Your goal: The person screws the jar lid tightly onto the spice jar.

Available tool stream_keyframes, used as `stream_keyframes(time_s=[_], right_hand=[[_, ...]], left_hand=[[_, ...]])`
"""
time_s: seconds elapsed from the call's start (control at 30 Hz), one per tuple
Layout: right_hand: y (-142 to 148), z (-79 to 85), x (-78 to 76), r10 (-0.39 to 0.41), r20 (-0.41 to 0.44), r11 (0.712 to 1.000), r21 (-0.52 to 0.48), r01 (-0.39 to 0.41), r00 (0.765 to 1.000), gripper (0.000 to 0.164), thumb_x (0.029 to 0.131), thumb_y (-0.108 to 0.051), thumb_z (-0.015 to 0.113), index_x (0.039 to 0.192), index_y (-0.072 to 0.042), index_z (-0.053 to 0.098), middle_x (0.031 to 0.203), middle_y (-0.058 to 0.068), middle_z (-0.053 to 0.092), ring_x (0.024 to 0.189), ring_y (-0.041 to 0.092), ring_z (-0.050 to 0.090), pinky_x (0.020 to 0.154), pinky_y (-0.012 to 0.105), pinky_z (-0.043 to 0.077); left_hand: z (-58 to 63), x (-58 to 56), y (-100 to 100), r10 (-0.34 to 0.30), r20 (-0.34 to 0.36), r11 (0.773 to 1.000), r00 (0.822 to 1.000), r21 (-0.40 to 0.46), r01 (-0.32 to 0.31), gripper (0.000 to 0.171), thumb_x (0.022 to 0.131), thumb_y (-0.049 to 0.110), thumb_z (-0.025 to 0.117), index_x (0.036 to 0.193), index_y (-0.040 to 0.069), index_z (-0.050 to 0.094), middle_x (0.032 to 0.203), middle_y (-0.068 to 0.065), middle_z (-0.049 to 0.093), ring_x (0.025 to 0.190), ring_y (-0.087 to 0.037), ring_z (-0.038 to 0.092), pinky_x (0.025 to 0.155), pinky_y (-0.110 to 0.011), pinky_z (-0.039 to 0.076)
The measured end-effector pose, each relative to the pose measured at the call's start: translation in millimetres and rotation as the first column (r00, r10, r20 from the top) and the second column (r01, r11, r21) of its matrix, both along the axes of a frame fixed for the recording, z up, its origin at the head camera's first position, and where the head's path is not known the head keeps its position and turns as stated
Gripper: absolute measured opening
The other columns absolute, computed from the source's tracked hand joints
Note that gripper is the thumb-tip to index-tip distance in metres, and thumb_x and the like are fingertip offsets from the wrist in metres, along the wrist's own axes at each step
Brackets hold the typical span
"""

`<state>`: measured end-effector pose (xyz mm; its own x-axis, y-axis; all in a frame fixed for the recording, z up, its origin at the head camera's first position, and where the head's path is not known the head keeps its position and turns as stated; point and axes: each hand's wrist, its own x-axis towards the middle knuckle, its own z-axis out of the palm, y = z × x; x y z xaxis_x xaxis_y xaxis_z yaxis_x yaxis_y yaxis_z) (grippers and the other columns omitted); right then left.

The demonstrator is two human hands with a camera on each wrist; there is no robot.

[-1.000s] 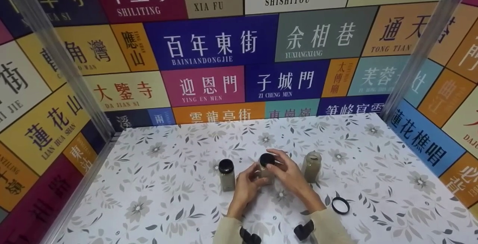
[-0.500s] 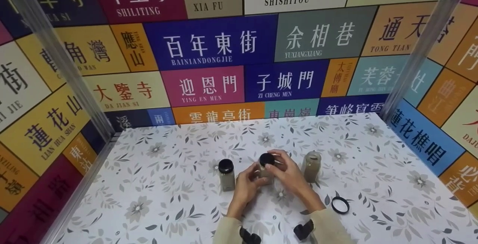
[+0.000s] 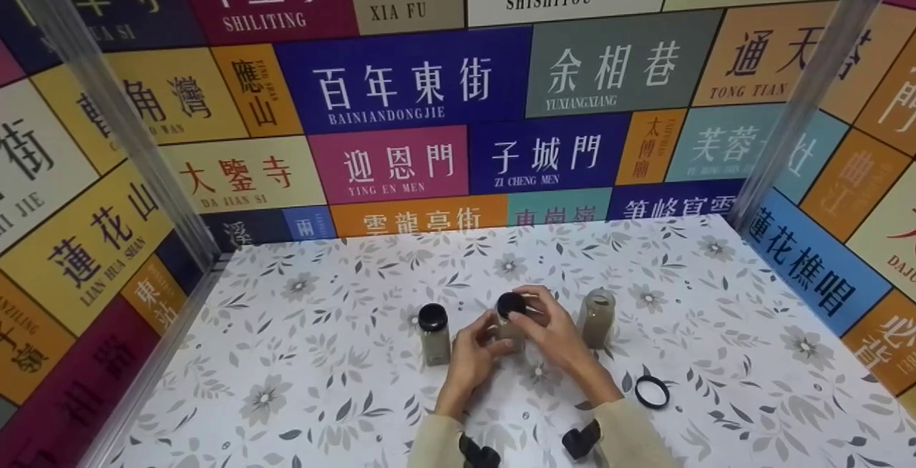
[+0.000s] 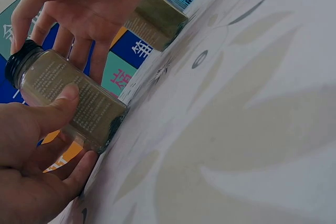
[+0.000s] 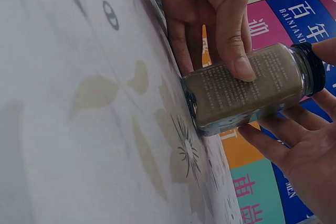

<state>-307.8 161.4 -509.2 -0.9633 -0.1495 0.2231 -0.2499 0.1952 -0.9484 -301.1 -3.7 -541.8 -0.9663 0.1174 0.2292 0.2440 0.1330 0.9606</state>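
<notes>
A clear square glass spice jar (image 4: 79,98) full of brownish-grey powder stands at mid-table between the hands. It has a black cap (image 3: 511,303) and small print on its side. My left hand (image 3: 472,361) grips the jar's lower body, thumb (image 4: 68,92) across the printed face. My right hand (image 3: 558,335) holds the cap, with thumb and fingertips on its edge; its other fingers extend along the jar's far side in the right wrist view. A similar capped jar (image 3: 434,345) stands left of my hands. To the right, behind my right hand, is a jar (image 3: 598,323) without a cap.
A black ring-shaped piece (image 3: 652,392) lies on the table beside my right forearm. White cloth with grey leaves and flowers covers the table (image 3: 286,353). Colourful sign-printed walls (image 3: 401,81) rise behind and at both sides, with clear upright posts at the corners.
</notes>
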Motion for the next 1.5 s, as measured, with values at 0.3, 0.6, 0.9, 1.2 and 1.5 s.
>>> stream_keyframes(time_s=[0.3,0.6,0.9,1.2,1.5], right_hand=[[0.6,0.5,0.4,-0.001,0.033,1.0,0.012,0.001,0.999,0.053,0.097,-0.018,0.065,0.145,-0.009,0.045,0.14,0.023,0.059,0.126,0.038,0.061,0.105,0.039,0.054],[1.9,-0.9,-1.0,0.001,-0.011,1.0,0.026,-0.001,1.0,0.046,0.098,-0.018,0.064,0.141,-0.009,0.05,0.137,0.023,0.061,0.125,0.037,0.061,0.099,0.022,0.051],[-0.5,-0.4,-0.9,-0.019,-0.008,1.0,0.003,0.019,1.0,0.038,0.096,-0.017,0.066,0.133,-0.01,0.055,0.136,0.02,0.062,0.127,0.035,0.061,0.1,0.02,0.051],[-0.6,0.6,0.9,-0.016,0.015,1.0,0.023,0.016,1.0,0.047,0.097,-0.021,0.066,0.141,-0.013,0.051,0.139,0.021,0.061,0.124,0.036,0.063,0.102,0.033,0.053],[0.2,-2.2,-1.1,0.013,-0.032,1.0,-0.008,-0.013,0.999,0.04,0.097,-0.015,0.064,0.136,-0.01,0.056,0.137,0.021,0.061,0.128,0.034,0.06,0.098,0.015,0.05]], left_hand=[[-0.5,-1.4,-0.2,-0.002,0.014,1.0,1.0,-0.009,0.002,0.059,0.082,0.001,0.077,0.135,-0.011,0.054,0.134,-0.03,0.06,0.12,-0.042,0.064,0.104,-0.04,0.054],[1.7,0.4,-0.9,-0.019,0.003,1.0,1.0,0.016,0.019,0.057,0.082,0.0,0.076,0.135,-0.009,0.056,0.134,-0.029,0.061,0.119,-0.041,0.064,0.103,-0.041,0.054],[2.3,-0.1,-1.2,-0.01,-0.003,1.0,1.0,0.0,0.01,0.056,0.082,0.001,0.077,0.134,-0.006,0.058,0.133,-0.026,0.063,0.119,-0.039,0.065,0.102,-0.04,0.055],[0.2,-0.2,-1.3,0.007,-0.005,1.0,1.0,-0.016,-0.007,0.058,0.082,0.001,0.077,0.135,-0.009,0.056,0.133,-0.028,0.062,0.118,-0.041,0.065,0.102,-0.041,0.055],[1.0,-0.3,-0.3,0.002,0.009,1.0,1.0,0.003,-0.002,0.058,0.082,0.0,0.077,0.134,-0.01,0.056,0.133,-0.029,0.062,0.117,-0.04,0.065,0.101,-0.04,0.056]])
